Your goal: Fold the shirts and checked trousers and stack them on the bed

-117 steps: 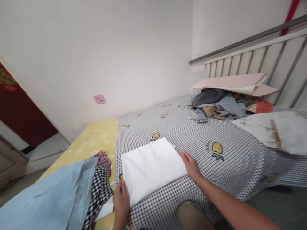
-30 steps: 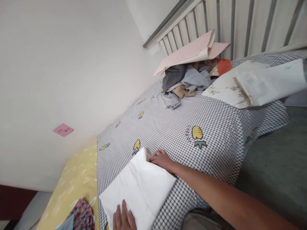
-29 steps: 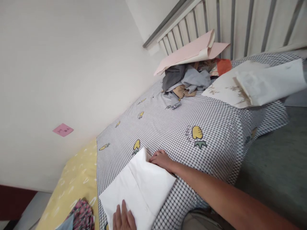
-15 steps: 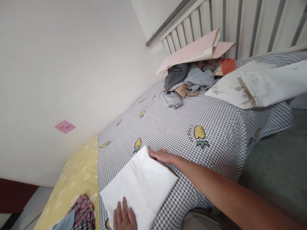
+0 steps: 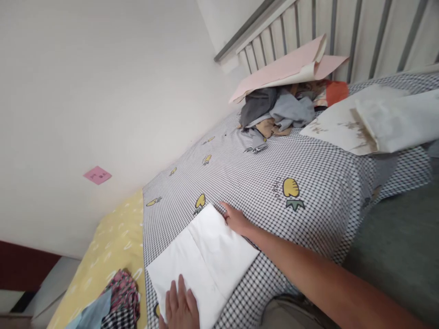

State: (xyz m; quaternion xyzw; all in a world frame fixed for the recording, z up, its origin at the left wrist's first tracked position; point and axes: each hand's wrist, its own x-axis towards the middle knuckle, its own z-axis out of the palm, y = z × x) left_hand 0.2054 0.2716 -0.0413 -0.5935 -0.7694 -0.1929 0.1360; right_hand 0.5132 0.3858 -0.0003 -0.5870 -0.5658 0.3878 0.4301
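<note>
Folded white garment (image 5: 214, 253), poss. a shirt, lies flat on the grey/white checked bedsheet (image 5: 247, 176); take it as the ref. pt. for all else. L hand (image 5: 181, 304) is palm down on its near-left part, fingers lightly spread, pressing or resting w/o gripping. R hand (image 5: 235, 219) is at its far-right edge by the far corner, index finger stretched out, others curled; can't tell if it pinches any fabric, as the thumb side is hidden.

Step in hand looks like smoothing & squaring that edge. To do it well, IMO: L palm as a light anchor, no dragging, or the layers will prob. skew along the seam line running down the garment's mid. R fingers should follow the edge from far corner to right corner, tucking in any loose ply, w/ even, low pressure. Thin, soft cotton-type cloth prob. creases easily, so stroke outward, don't bunch.

Left of the garment: yellow patterned sheet (image 5: 116, 228) w/ a pink floral cloth (image 5: 123, 290) & light-blue cloth (image 5: 94, 310), near but apart. Well beyond it: grey clothes heap (image 5: 291, 109) under a folded pink sheet of card or sim. (image 5: 281, 64).
</note>
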